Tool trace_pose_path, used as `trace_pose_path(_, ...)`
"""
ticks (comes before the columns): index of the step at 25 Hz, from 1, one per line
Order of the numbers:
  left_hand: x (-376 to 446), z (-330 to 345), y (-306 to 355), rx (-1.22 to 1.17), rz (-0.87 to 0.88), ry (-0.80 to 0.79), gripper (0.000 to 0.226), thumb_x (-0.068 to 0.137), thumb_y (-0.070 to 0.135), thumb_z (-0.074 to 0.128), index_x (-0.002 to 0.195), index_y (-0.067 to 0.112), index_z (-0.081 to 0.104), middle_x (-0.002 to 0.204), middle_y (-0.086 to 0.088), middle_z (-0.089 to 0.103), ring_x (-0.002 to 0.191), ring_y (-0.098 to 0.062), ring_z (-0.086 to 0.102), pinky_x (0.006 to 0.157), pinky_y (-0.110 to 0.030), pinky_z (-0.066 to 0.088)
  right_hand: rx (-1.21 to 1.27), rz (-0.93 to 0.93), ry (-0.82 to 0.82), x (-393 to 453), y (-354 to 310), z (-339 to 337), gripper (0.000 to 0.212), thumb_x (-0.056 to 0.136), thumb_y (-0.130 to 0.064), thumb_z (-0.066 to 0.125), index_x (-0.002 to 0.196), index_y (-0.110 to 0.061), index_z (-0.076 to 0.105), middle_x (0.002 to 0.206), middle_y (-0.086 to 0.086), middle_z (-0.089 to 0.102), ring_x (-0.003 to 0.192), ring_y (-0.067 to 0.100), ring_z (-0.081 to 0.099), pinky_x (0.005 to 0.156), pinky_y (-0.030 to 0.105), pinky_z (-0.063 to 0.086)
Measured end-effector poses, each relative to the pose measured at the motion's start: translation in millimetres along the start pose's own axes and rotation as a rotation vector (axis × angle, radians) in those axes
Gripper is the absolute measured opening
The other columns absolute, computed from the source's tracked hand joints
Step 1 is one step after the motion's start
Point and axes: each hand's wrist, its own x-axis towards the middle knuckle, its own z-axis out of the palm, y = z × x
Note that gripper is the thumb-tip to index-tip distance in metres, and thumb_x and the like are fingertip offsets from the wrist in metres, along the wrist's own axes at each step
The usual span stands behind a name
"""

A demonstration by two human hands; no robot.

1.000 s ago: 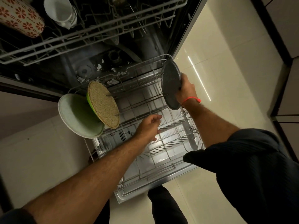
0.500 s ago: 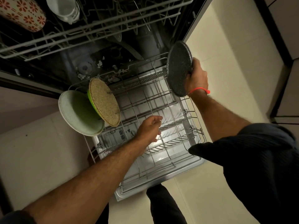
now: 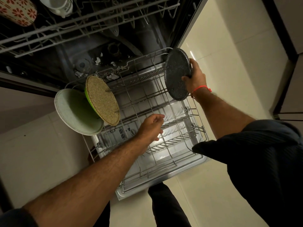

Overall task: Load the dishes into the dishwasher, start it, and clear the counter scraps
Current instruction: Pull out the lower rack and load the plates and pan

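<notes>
— over the pulled-out lower rack, what's the right hand doing?
— it grips a dark speckled plate by its rim, thumb curled onto the near face and fingers wrapped behind. the plate stands nearly on edge at the rack's far right corner, its lower edge down among the wires there; whether it sits in the tines i cannot tell. a red thread circles that wrist.
— and the left hand?
— it hovers above the middle of the rack with fingers loosely curled, holding nothing. whether the fingertips touch the wires i cannot tell.
— what's already loaded?
— at the rack's left side a pale green plate leans on edge, overhanging the rack's frame. just beside it, toward the middle, stands a bright green plate with a tan speckled face; two tines cross in front of it.
— further up?
— the upper rack carries a cup with red flowers at the far left and a white mug next to it. pale scraps lie on the dark tub floor behind the lower rack. cream floor tiles lie to the right.
</notes>
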Motion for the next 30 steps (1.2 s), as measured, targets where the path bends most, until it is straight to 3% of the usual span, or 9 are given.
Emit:
trace_pose_path(3,-1,3,-2,0.000,0.003,-0.005,0.025,0.105,0.029,0.048,0.127,0.029,0.061,0.122,0.012,0.062,0.101,-0.018,0.069,0.066,-0.027,0.055,0.203,-0.020,0.165,2,5,-2,0.070,0.088,0.011,0.051,0.149,-0.020,0.037,0.145,0.009,0.051,0.127,0.020,0.053,0.107,0.038,0.046)
trace_pose_path(6,-5,3,-4,0.003,0.002,0.008,0.026,0.105,0.028,0.047,0.127,0.029,0.060,0.121,0.013,0.062,0.099,-0.017,0.068,0.070,-0.030,0.056,0.210,-0.127,0.343,-18,17,-2,0.061,0.085,0.011,0.043,0.141,-0.013,0.047,0.137,0.006,0.058,0.124,0.016,0.056,0.107,0.036,0.046)
trace_pose_path(9,-16,1,-3,0.023,0.032,0.027,0.026,0.105,0.028,0.048,0.127,0.030,0.060,0.118,0.013,0.063,0.098,-0.017,0.068,0.074,-0.035,0.058,0.184,-0.177,0.341,-50,27,5,0.051,0.086,0.008,0.043,0.130,-0.014,0.056,0.117,0.002,0.067,0.108,0.016,0.063,0.097,0.037,0.052)
trace_pose_path(12,-38,0,7,0.014,0.061,0.066,0.025,0.104,0.026,0.049,0.125,0.031,0.061,0.118,0.012,0.063,0.100,-0.021,0.069,0.073,-0.036,0.057,0.290,-0.191,0.196,-91,18,11,0.040,0.091,0.009,0.049,0.121,-0.015,0.062,0.098,-0.001,0.072,0.089,0.015,0.069,0.086,0.037,0.058)
trace_pose_path(15,-77,-1,23,0.017,0.094,0.090,0.024,0.104,0.027,0.051,0.124,0.032,0.062,0.117,0.011,0.064,0.099,-0.020,0.070,0.070,-0.033,0.053,0.363,-0.147,-0.002,-142,-7,1,0.041,0.092,0.010,0.048,0.119,-0.017,0.063,0.096,-0.003,0.073,0.081,0.013,0.071,0.076,0.029,0.057)
trace_pose_path(20,-186,-20,36,0.028,0.165,0.183,0.022,0.103,0.027,0.051,0.121,0.033,0.063,0.115,0.010,0.066,0.094,-0.016,0.068,0.072,-0.033,0.053,0.341,-0.157,-0.160,-238,-71,-27,0.032,0.095,0.002,0.048,0.119,-0.013,0.064,0.095,-0.001,0.072,0.078,0.020,0.069,0.080,0.040,0.059)
trace_pose_path(24,-290,-54,23,-0.056,0.185,0.331,0.025,0.104,0.021,0.051,0.127,0.018,0.061,0.117,-0.005,0.068,0.089,-0.019,0.066,0.060,-0.023,0.049,0.272,-0.244,-0.304,-310,-137,-25,0.033,0.093,-0.005,0.050,0.111,-0.029,0.065,0.093,0.002,0.074,0.078,0.022,0.070,0.080,0.049,0.058)
trace_pose_path(27,-363,-91,-1,-0.093,0.262,0.415,0.022,0.105,0.014,0.051,0.123,0.012,0.062,0.107,-0.002,0.066,0.082,-0.011,0.062,0.053,-0.008,0.045,0.227,-0.347,-0.441,-365,-193,-8,0.032,0.091,-0.004,0.052,0.107,-0.028,0.066,0.094,0.003,0.075,0.081,0.017,0.071,0.082,0.048,0.058)
trace_pose_path(30,-432,-141,-36,-0.184,0.312,0.555,0.024,0.103,0.015,0.054,0.123,0.007,0.065,0.100,-0.004,0.066,0.075,-0.005,0.058,0.061,-0.014,0.047,0.175,-0.512,-0.599,-430,-253,24,0.028,0.091,-0.003,0.054,0.105,-0.025,0.066,0.096,0.001,0.073,0.084,0.015,0.069,0.084,0.047,0.058)
